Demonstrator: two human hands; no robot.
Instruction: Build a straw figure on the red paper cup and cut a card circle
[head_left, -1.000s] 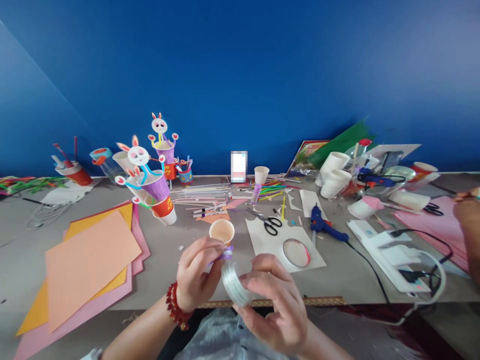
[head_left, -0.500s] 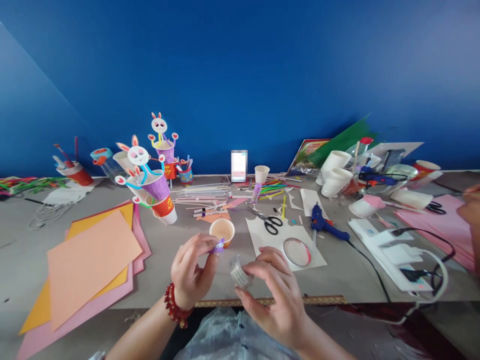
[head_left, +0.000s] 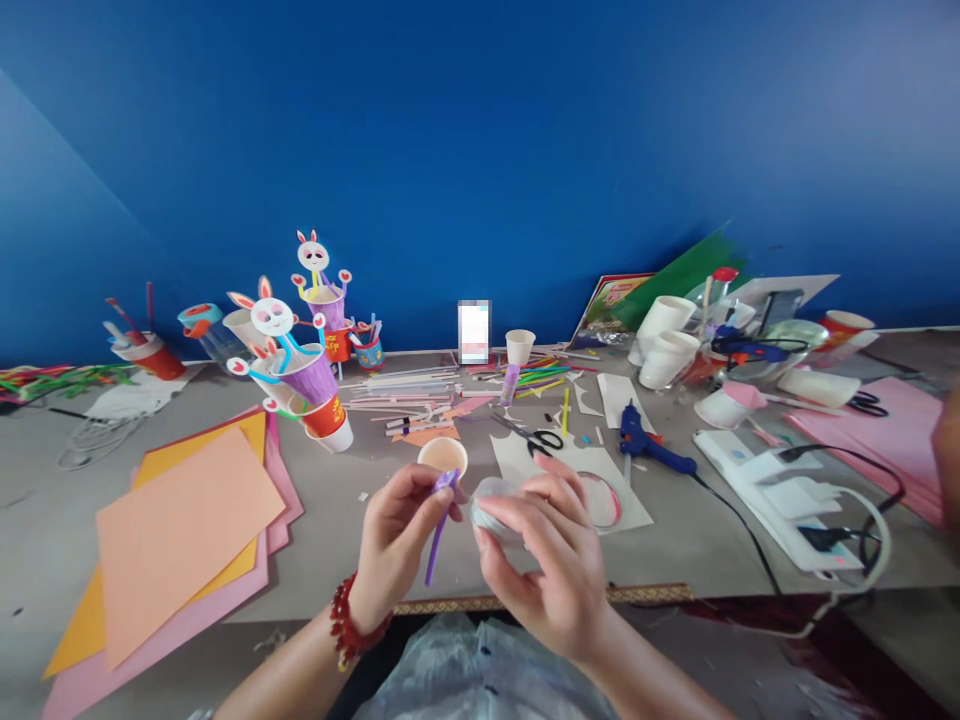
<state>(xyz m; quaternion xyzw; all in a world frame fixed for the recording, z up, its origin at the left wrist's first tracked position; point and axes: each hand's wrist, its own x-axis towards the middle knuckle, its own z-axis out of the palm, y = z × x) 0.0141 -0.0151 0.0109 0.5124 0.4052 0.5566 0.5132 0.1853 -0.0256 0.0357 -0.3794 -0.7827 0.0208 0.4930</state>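
Note:
My left hand (head_left: 394, 540) pinches a thin purple straw (head_left: 433, 558) at its upper end, and the rest of it hangs down toward me. A small purple piece shows at the fingertips; its exact shape is unclear. In my right hand (head_left: 551, 565) is a roll of clear tape (head_left: 489, 512), slightly blurred, gripped between thumb and fingers close to the straw. Just behind my left fingertips stands an open paper cup (head_left: 442, 442). Black-handled scissors (head_left: 553, 440) lie on white paper (head_left: 510, 462) beyond my right hand, and a second tape ring (head_left: 616, 508) rests on that sheet.
Coloured paper sheets (head_left: 180, 530) are stacked at left. Rabbit figures on cups (head_left: 307, 375) stand behind them. A blue glue gun (head_left: 651, 445), its cord and a white power strip (head_left: 772, 505) occupy the right. Several loose straws (head_left: 405, 385) lie toward the blue wall.
My left hand has turned, so the purple straw now points down toward me. The tape roll has tilted in my right hand, and both hands have moved slightly. The person's hand at far right has withdrawn.

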